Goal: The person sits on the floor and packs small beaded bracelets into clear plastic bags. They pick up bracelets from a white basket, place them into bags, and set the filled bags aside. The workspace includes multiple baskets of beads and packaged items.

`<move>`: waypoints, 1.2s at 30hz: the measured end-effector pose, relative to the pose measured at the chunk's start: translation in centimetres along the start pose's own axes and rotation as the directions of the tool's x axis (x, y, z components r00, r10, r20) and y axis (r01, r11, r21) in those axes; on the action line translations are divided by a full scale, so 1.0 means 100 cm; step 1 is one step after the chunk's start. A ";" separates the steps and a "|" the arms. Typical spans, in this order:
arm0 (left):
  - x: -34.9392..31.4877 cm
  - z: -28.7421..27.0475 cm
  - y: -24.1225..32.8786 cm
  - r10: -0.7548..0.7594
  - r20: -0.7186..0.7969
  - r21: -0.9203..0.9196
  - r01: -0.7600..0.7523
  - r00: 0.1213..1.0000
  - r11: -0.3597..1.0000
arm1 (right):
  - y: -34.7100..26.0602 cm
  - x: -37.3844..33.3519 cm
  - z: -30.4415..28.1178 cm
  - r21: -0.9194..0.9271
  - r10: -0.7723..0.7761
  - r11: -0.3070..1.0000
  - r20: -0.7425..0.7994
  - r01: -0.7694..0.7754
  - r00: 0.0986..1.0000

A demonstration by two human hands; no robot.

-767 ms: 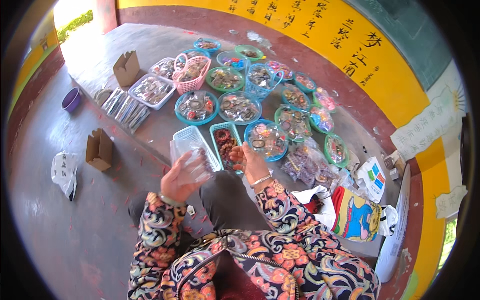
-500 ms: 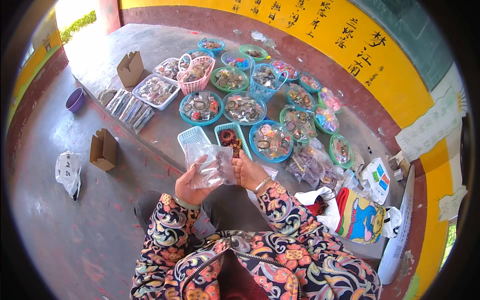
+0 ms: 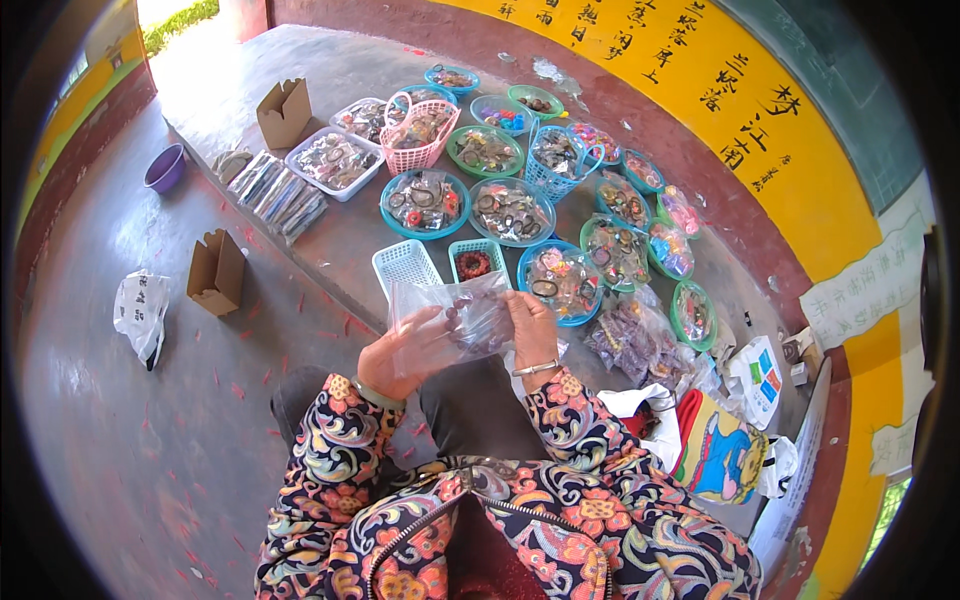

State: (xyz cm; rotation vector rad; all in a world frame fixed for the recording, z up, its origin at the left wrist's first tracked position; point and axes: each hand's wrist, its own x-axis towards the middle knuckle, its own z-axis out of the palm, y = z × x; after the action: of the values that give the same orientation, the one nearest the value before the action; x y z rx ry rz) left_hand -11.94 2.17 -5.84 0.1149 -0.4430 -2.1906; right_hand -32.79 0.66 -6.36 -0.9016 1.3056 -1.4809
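Note:
A clear plastic bag (image 3: 415, 305) with dark reddish beaded pieces in it is held up in front of me. My left hand (image 3: 392, 360) grips its lower left side, thumb lying over the plastic. At the bag's right end, my right hand (image 3: 533, 328) pinches the edge between thumb and fingers. Just beyond the bag stands a small green basket (image 3: 456, 248), partly covered by it, with a dark red beaded bracelet (image 3: 472, 264) inside. Beside that basket is a pale lattice basket (image 3: 408, 264).
Round basins (image 3: 466, 220) and handled baskets (image 3: 552, 190) of bagged trinkets crowd the platform ahead. A stack of flat packets (image 3: 275, 196) lies left of them. Open cardboard boxes (image 3: 216, 272), a purple basin (image 3: 164, 170) and a white bag (image 3: 140, 312) stand left. Bags (image 3: 722, 450) lie right.
My right hand has shifted up and closed on the bag's right end. The bag is stretched wider and tilted, its beaded contents now nearer that hand. The whole view has shifted slightly.

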 end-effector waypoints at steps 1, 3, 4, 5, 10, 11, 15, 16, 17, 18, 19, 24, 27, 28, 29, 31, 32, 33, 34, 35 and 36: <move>0.001 -0.004 -0.001 -0.017 -0.055 0.013 0.018 0.998 1.000 | -0.003 0.001 -0.002 -0.126 -0.071 0.989 0.005 0.071 0.997; 0.002 -0.009 -0.003 -0.034 -0.127 0.044 0.040 0.991 0.998 | -0.011 0.000 -0.005 -0.419 -0.247 0.879 0.008 0.227 0.969; 0.003 -0.007 -0.004 -0.035 -0.145 0.065 0.045 0.989 0.997 | -0.016 -0.001 -0.006 -0.514 -0.307 0.815 0.009 0.268 0.952; 0.003 -0.006 -0.006 -0.036 -0.163 0.085 0.051 0.986 0.995 | -0.018 -0.001 -0.006 -0.601 -0.365 0.740 0.018 0.301 0.931; 0.008 -0.009 -0.013 -0.010 -0.176 0.056 0.020 0.984 0.998 | -0.006 0.003 -0.014 -0.659 -0.472 0.655 0.025 0.369 0.882; 0.008 -0.011 -0.014 -0.005 -0.183 0.058 0.016 0.983 0.998 | -0.006 0.004 -0.015 -0.660 -0.457 0.659 0.030 0.361 0.889; 0.008 -0.016 -0.015 -0.028 -0.181 0.054 0.038 0.983 0.998 | -0.004 0.007 -0.018 -0.633 -0.364 0.716 0.020 0.293 0.931; 0.008 -0.016 -0.016 -0.031 -0.183 0.057 0.043 0.983 0.997 | -0.005 0.007 -0.019 -0.578 -0.294 0.778 0.010 0.246 0.956; 0.008 -0.017 -0.016 -0.035 -0.186 0.061 0.047 0.982 0.997 | -0.005 0.007 -0.020 -0.520 -0.223 0.832 0.006 0.193 0.975; 0.009 -0.017 -0.016 -0.038 -0.183 0.062 0.050 0.982 0.997 | -0.006 0.007 -0.021 -0.459 -0.150 0.878 0.006 0.136 0.989; 0.010 -0.019 -0.016 -0.041 -0.181 0.063 0.053 0.983 0.997 | -0.005 0.006 -0.020 -0.253 -0.023 0.967 0.010 0.024 1.000; 0.014 -0.014 -0.017 -0.067 -0.183 0.033 0.074 0.981 0.997 | 0.002 0.010 -0.025 0.340 0.364 0.830 0.274 -0.443 0.890; 0.013 -0.016 -0.015 -0.062 -0.192 0.052 0.074 0.979 0.996 | 0.007 0.016 -0.026 0.353 0.369 0.800 0.348 -0.485 0.862; 0.012 -0.019 -0.014 -0.053 -0.194 0.052 0.064 0.980 0.997 | 0.006 0.019 -0.028 0.352 0.355 0.802 0.367 -0.482 0.860; 0.013 -0.020 -0.013 -0.048 -0.190 0.048 0.059 0.981 0.997 | 0.005 0.026 -0.034 0.352 0.351 0.817 0.326 -0.457 0.878; 0.012 -0.032 -0.010 -0.025 -0.310 0.025 0.034 0.950 0.999 | 0.014 0.048 -0.044 0.349 0.347 0.836 0.260 -0.423 0.901; 0.013 -0.036 -0.009 -0.019 -0.363 0.009 0.023 0.931 1.000 | 0.015 0.059 -0.047 0.361 0.305 0.859 0.210 -0.363 0.929; 0.013 -0.037 -0.007 -0.004 -0.403 0.034 0.019 0.915 0.999 | 0.016 0.072 -0.048 0.371 0.262 0.878 0.160 -0.304 0.952; 0.014 -0.037 -0.005 0.010 -0.442 0.061 0.019 0.897 0.998 | 0.022 0.085 -0.048 0.375 0.356 0.864 0.015 -0.335 0.934; 0.020 -0.034 -0.007 0.010 -0.455 0.076 0.028 0.890 0.997 | 0.027 0.104 -0.069 0.291 0.280 0.920 -0.025 -0.261 0.960; 0.027 -0.032 -0.011 0.004 -0.453 0.075 0.033 0.891 0.997 | 0.030 0.122 -0.095 0.200 0.200 0.962 -0.058 -0.185 0.978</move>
State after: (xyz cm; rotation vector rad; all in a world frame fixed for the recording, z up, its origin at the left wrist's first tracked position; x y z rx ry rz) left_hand -13.71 -0.18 -9.02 0.6628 -0.2621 -2.0726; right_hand -44.83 -8.17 -11.49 -0.5784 1.2427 -1.4718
